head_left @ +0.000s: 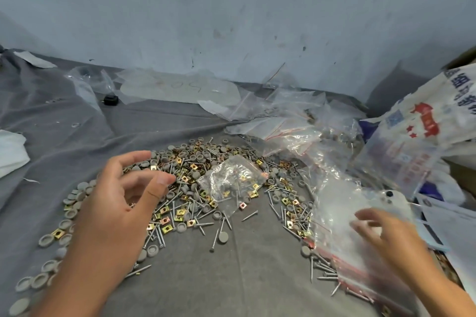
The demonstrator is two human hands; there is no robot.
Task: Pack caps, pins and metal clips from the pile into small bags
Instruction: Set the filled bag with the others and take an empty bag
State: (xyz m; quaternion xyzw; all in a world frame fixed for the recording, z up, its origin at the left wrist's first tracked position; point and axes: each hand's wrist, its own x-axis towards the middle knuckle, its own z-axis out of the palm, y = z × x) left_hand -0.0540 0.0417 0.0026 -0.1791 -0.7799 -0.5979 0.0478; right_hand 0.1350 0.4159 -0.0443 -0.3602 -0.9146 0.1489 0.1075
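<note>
Reaching for an empty bag (342, 216) is judged the step: right hand (383, 233) spread, touching it; left hand (123, 195) loosely released over the pile (195, 188); a pinch is needed next

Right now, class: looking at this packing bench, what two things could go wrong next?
1. The filled small bag lies on the pile; sweeping by the left hand may bury it.
2. The right hand is among loose empty bags lying over pins; points might puncture the plastic.

Likely a makeshift packing workshop, stained wall (231, 8), hardware pile (185, 183), loose bags (283, 110)
</note>
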